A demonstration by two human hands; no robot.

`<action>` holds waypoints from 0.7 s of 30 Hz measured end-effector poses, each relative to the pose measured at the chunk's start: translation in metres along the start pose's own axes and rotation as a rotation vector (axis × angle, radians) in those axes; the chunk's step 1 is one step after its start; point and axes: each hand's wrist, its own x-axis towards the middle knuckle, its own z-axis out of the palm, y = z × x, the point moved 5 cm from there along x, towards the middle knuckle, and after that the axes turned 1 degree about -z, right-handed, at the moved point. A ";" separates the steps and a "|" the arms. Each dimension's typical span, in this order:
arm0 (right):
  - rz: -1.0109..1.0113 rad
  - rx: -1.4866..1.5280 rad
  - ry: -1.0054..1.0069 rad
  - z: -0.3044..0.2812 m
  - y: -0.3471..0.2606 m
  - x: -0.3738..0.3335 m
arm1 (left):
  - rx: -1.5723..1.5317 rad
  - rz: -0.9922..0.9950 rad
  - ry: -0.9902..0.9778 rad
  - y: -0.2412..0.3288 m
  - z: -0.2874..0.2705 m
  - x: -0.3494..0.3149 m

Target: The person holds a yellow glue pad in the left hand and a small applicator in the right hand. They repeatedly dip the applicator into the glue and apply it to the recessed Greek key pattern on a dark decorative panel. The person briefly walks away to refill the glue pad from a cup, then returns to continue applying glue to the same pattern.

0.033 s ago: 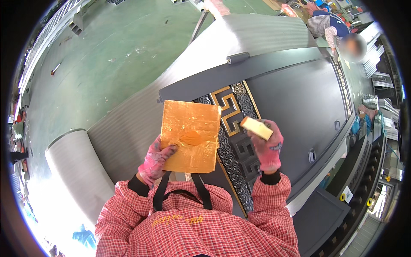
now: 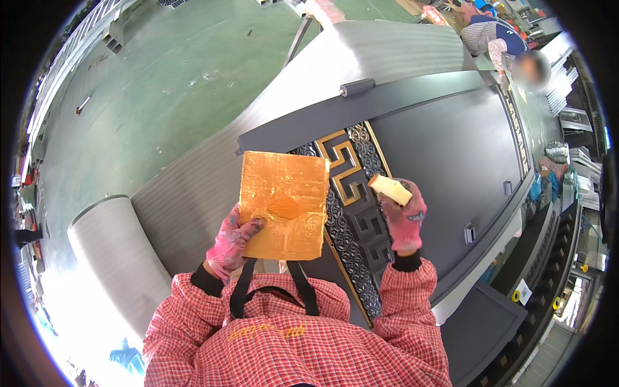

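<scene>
My left hand (image 2: 233, 244), in a stained pink glove, grips the lower left edge of a flat square board (image 2: 284, 184) coated with gold paint, its thumb lying on top. A darker orange patch of paint sits near the board's middle. In my right hand (image 2: 405, 219), also gloved in pink, is a pale yellow sponge block (image 2: 391, 189) with an orange-stained end. The sponge is held above a dark grey door panel (image 2: 445, 142), apart from it. On the panel, part of a raised key-pattern strip (image 2: 342, 162) is gold; its nearer part is dark grey.
Grey sheeting (image 2: 200, 174) lies under the panel, ending in a thick roll (image 2: 116, 238) at the left. A co-worker (image 2: 496, 39) bends over the panel's far right end. Dark metal profiles (image 2: 535, 264) lie to the right. Green floor (image 2: 174, 84) stretches beyond the sheeting.
The gold-coated board has shifted slightly left with my left hand. The sponge in my right hand has moved a little to the right.
</scene>
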 end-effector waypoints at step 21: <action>0.102 -0.322 -0.145 0.062 0.154 0.003 | -0.043 0.115 -0.109 -0.006 -0.020 0.009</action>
